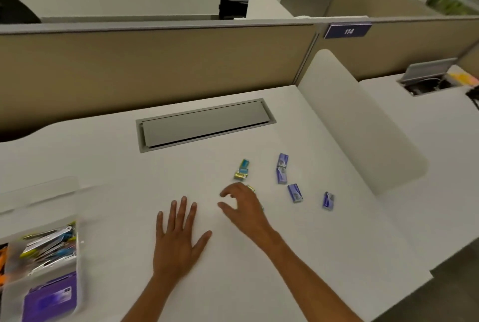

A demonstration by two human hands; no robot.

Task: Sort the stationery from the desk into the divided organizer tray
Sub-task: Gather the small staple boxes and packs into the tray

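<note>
My left hand (178,238) lies flat on the white desk (129,179), fingers spread, holding nothing. My right hand (243,207) hovers over the desk with curled, parted fingers; a small yellow-green box peeks from under it. Just beyond lie small yellow-and-blue boxes (242,170). Several small purple boxes lie to the right: two end to end (282,168), one (295,192) and one (328,200). The clear divided organizer tray (80,269) sits at the lower left with pens, clips and purple boxes inside.
A grey cable hatch (204,124) is set into the desk behind the items. A beige partition (155,67) closes the back. A white curved divider (363,124) bounds the right side. The desk edge runs along the lower right.
</note>
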